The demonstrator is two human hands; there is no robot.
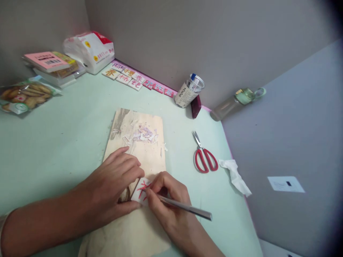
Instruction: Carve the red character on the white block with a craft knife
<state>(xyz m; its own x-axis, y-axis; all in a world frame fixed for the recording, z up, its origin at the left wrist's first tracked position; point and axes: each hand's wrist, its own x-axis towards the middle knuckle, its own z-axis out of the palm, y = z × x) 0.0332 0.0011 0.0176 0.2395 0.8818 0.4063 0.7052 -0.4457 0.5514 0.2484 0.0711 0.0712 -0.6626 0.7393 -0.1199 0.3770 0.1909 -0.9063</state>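
A pale green table (66, 142) fills the corner between grey walls, and a worn wooden board (150, 157) lies on it in front of the person. The left hand (115, 185) rests on the board's lower half with its fingers curled. Its thumb and fingertips pinch the near and left edges of a small white square (141, 191), holding it flat against the wood. The right hand (171, 203) sits just beside it, clenched pen-fashion round a slim metal tool (187, 208). The tool's tip meets the square's right side, and its handle slants back over the knuckles (the tip itself is hidden under the fingers).

Against the far wall runs a row of lettered squares (128, 76), each bearing one coloured character, and these look finished. Red-handled scissors (205, 157) lie shut to the right of the board, apart from both hands.

The square itself shows red strokes of a character on a white ground. Only its upper part is visible between the two hands, so it is hard to tell how much of the figure has been worked. A loose heap of paper scraps (142, 135), white and pale pink, sits on the board's far end, which suggests a good deal of trimming is already done. With the tip pressed to this square, its cutting seems to be in progress rather than complete.
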